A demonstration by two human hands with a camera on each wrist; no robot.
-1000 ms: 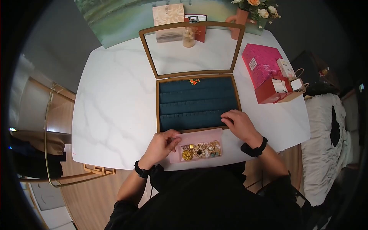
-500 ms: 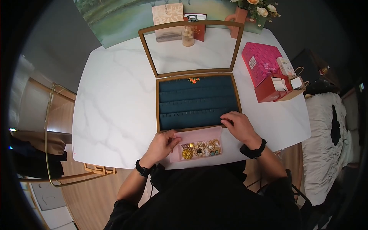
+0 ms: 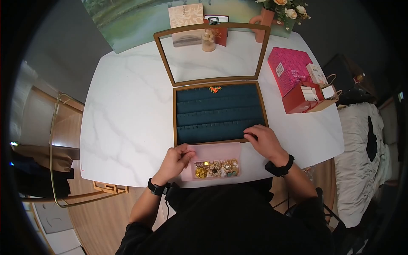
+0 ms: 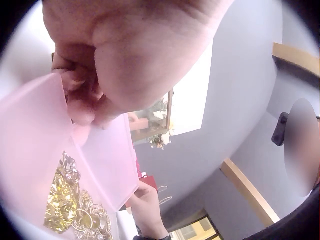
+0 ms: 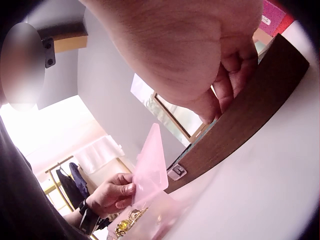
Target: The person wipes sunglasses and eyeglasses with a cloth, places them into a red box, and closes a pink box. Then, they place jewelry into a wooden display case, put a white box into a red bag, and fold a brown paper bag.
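Observation:
My left hand (image 3: 175, 161) pinches the raised lid of a translucent pink plastic box (image 5: 151, 167) at its left side. Inside the box lies gold-coloured jewellery (image 4: 62, 202), with a large crumpled-looking gold piece at the left and turquoise pieces at the right. Just behind the box sits a wooden display case (image 3: 221, 112) with dark teal padded rows and its glass lid standing up. One orange floral piece (image 3: 215, 89) is fixed on the top row. My right hand (image 3: 267, 144) rests at the case's front right corner, fingers loosely bent over the frame and holding nothing.
Toward the right of the white table (image 3: 123, 119) are a pink gift box (image 3: 289, 70) and a red box (image 3: 295, 102) beside a paper bag. Behind the glass lid stand a small jar (image 3: 208, 41), cards and a vase (image 3: 265, 25) of flowers.
The pink box and my left hand have shifted slightly to the left along the table. My right hand has stayed almost in place at the case's corner.

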